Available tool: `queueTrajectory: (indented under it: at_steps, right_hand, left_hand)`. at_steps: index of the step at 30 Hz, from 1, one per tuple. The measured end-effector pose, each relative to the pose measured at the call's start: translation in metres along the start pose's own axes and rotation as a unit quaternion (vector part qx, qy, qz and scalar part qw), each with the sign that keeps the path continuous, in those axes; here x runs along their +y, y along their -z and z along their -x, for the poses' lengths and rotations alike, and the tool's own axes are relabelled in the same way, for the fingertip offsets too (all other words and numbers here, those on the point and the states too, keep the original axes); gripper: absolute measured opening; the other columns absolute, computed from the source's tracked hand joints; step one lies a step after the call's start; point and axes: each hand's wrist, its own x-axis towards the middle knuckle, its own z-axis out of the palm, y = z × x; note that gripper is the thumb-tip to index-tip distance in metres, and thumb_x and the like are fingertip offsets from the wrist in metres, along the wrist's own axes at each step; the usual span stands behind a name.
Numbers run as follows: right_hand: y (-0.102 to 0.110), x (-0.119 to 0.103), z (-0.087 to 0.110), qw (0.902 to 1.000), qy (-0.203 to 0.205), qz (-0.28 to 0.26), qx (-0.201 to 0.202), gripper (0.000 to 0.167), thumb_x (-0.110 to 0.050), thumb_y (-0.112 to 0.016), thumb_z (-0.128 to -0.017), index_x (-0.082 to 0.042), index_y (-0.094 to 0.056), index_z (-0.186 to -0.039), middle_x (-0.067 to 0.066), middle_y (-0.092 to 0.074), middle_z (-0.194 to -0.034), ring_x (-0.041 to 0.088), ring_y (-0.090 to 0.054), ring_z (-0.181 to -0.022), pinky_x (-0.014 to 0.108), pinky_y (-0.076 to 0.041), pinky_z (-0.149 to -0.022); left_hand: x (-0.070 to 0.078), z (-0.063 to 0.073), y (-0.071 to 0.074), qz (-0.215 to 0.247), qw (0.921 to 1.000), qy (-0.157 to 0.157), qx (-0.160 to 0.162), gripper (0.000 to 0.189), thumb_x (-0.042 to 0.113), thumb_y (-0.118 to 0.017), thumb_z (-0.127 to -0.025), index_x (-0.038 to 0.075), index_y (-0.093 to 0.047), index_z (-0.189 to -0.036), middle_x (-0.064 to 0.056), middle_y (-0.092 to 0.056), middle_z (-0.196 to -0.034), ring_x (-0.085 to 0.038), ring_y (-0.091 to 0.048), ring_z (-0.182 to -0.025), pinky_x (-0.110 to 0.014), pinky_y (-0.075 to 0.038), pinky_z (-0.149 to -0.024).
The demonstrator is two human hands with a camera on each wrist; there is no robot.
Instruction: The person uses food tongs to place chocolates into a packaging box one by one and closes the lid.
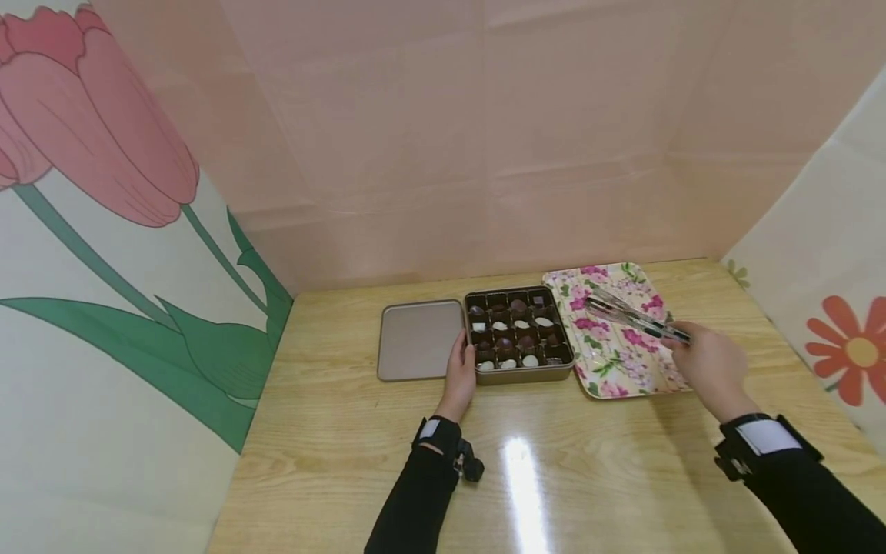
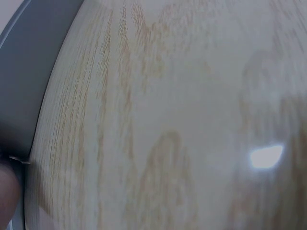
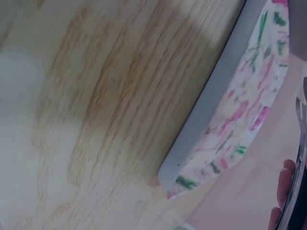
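My left hand (image 1: 458, 378) rests against the left side of an open metal tin (image 1: 524, 375), fingers lying along its wall. Inside the tin, a dark divided insert holds several dark and white chocolates (image 1: 524, 342). In the left wrist view, the tin's grey side (image 2: 33, 52) fills the upper left, with a blurred fingertip (image 2: 7, 194) below it. Metal tongs (image 1: 626, 314) with a dark handle are gripped in my right hand (image 1: 713, 365), their tips over a floral tray (image 1: 609, 378). Tongs and fingers (image 3: 284, 184) show at the right wrist view's edge.
A flat grey-beige lid (image 1: 418, 342) lies directly left of the tin. The tray sits close against the tin's right side. All stand on a pale wood table (image 1: 332, 454), with a pink backdrop behind and printed flower panels on both sides.
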Motion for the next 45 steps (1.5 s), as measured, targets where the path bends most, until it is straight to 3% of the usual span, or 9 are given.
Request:
queueTrajectory:
  at_steps: [9, 23, 31, 38, 45]
  right_hand:
    - [0.014, -0.033, 0.031, 0.9983, 0.055, 0.000, 0.015, 0.035, -0.020, -0.075, -0.090, 0.000, -0.068, -0.117, -0.001, -0.037, -0.047, 0.016, -0.029, -0.039, 0.029, -0.018, -0.038]
    - [0.012, -0.047, 0.048, 0.9965, 0.082, -0.002, 0.016, 0.033, -0.018, -0.080, -0.085, -0.004, -0.071, -0.113, -0.004, -0.037, -0.048, 0.013, -0.029, -0.042, 0.029, -0.018, -0.038]
    - [0.016, -0.055, 0.052, 0.9937, 0.111, 0.007, 0.014, 0.030, -0.015, -0.079, -0.084, -0.003, -0.071, -0.111, -0.004, -0.044, -0.052, 0.012, -0.028, -0.044, 0.029, -0.018, -0.039]
    - [0.017, -0.060, 0.049, 0.9901, 0.139, 0.016, 0.009, 0.027, -0.014, -0.079, -0.084, -0.002, -0.072, -0.107, 0.005, -0.065, -0.067, 0.010, -0.032, -0.043, 0.028, -0.022, -0.038]
    - [0.018, -0.063, 0.039, 0.9835, 0.177, 0.036, 0.006, 0.027, -0.013, -0.082, -0.080, -0.004, -0.074, -0.104, 0.010, -0.068, -0.073, 0.009, -0.033, -0.045, 0.027, -0.023, -0.038]
  left_hand:
    - [0.002, 0.002, 0.001, -0.006, 1.0000, -0.005, 0.007, 0.051, 0.026, -0.035, -0.110, 0.015, -0.023, -0.159, -0.012, -0.024, -0.161, -0.030, -0.028, -0.145, -0.047, -0.026, -0.117]
    - [0.000, -0.001, -0.001, 0.006, 0.9999, -0.011, 0.003, 0.052, 0.029, -0.036, -0.110, 0.015, -0.024, -0.159, -0.012, -0.023, -0.162, -0.031, -0.029, -0.145, -0.049, -0.026, -0.117]
    - [0.000, -0.001, -0.001, 0.004, 1.0000, -0.007, 0.003, 0.052, 0.029, -0.036, -0.110, 0.017, -0.024, -0.159, -0.010, -0.024, -0.162, -0.029, -0.027, -0.146, -0.047, -0.026, -0.117]
    - [0.001, 0.001, -0.001, 0.002, 1.0000, -0.005, 0.007, 0.051, 0.029, -0.036, -0.110, 0.018, -0.025, -0.158, -0.011, -0.025, -0.161, -0.031, -0.028, -0.145, -0.050, -0.026, -0.116]
    - [0.000, 0.002, 0.000, 0.001, 1.0000, -0.005, 0.008, 0.051, 0.029, -0.037, -0.110, 0.018, -0.026, -0.158, -0.011, -0.025, -0.161, -0.031, -0.028, -0.145, -0.049, -0.026, -0.116]
